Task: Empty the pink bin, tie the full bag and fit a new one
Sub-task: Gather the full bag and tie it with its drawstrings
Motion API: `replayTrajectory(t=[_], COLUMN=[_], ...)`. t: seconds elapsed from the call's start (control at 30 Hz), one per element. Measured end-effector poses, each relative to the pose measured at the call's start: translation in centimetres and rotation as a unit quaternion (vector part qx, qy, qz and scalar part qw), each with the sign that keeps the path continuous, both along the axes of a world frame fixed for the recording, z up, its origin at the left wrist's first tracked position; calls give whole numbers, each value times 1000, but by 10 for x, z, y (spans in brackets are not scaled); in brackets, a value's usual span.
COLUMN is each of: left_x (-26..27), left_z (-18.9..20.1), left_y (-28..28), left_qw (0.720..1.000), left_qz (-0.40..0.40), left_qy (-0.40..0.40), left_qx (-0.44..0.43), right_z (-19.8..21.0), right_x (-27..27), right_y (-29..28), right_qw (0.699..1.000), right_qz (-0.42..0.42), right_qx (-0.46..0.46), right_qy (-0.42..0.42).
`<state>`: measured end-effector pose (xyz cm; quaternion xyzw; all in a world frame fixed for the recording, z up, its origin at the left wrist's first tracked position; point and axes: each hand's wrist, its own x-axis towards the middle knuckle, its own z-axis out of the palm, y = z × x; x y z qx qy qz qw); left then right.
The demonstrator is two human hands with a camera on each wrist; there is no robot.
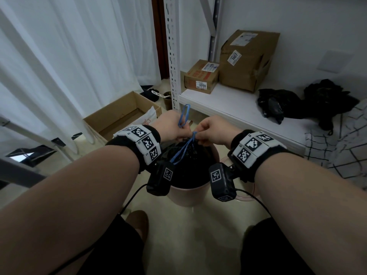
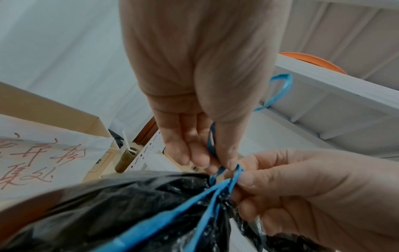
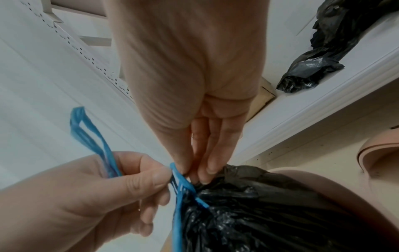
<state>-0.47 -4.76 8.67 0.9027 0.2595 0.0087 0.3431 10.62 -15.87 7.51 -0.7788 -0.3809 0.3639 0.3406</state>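
Note:
The pink bin (image 1: 186, 195) stands on the floor between my knees, with the full black bag (image 1: 190, 165) still inside it and its mouth gathered. My left hand (image 1: 183, 135) pinches the blue drawstring (image 1: 183, 116), and one loop sticks up above the fist. My right hand (image 1: 198, 138) pinches the drawstring and the bag's neck right beside it. In the left wrist view the blue drawstring (image 2: 215, 187) crosses over itself between both hands above the black bag (image 2: 108, 213). The right wrist view shows the blue loop (image 3: 86, 133), the black bag (image 3: 259, 213) and the bin's rim (image 3: 323, 196).
A low white shelf (image 1: 228, 104) runs behind the bin, carrying two cardboard boxes (image 1: 200, 76) and crumpled black bags (image 1: 278, 104). Its perforated metal post (image 1: 172, 56) rises just beyond my hands. An open cardboard box (image 1: 123, 114) sits on the floor left, by white curtains (image 1: 69, 56).

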Motion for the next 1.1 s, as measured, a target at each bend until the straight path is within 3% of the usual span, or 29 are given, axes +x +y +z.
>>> replayTrajectory(t=[0.4, 0.5, 0.87, 0.97, 1.1], left_x=[-10, -11, -10, -11, -16], left_z=[-2, -2, 3, 0, -9], left_y=[15, 15, 7, 10, 19], left_qw=[992, 989, 959, 972, 994], left_qz=[-23, -24, -56, -40, 9], left_qy=[110, 132, 226, 194, 87], left_qx=[61, 56, 162, 126, -71], right_z=[0, 0, 4, 3, 1], right_x=[9, 8, -1, 3, 11], right_y=[-2, -5, -7, -8, -9], right_qw=[984, 976, 931, 938, 980], right_qz=[-25, -11, 60, 49, -13], right_qx=[-96, -101, -160, -155, -84], right_qy=[-148, -191, -321, -306, -182])
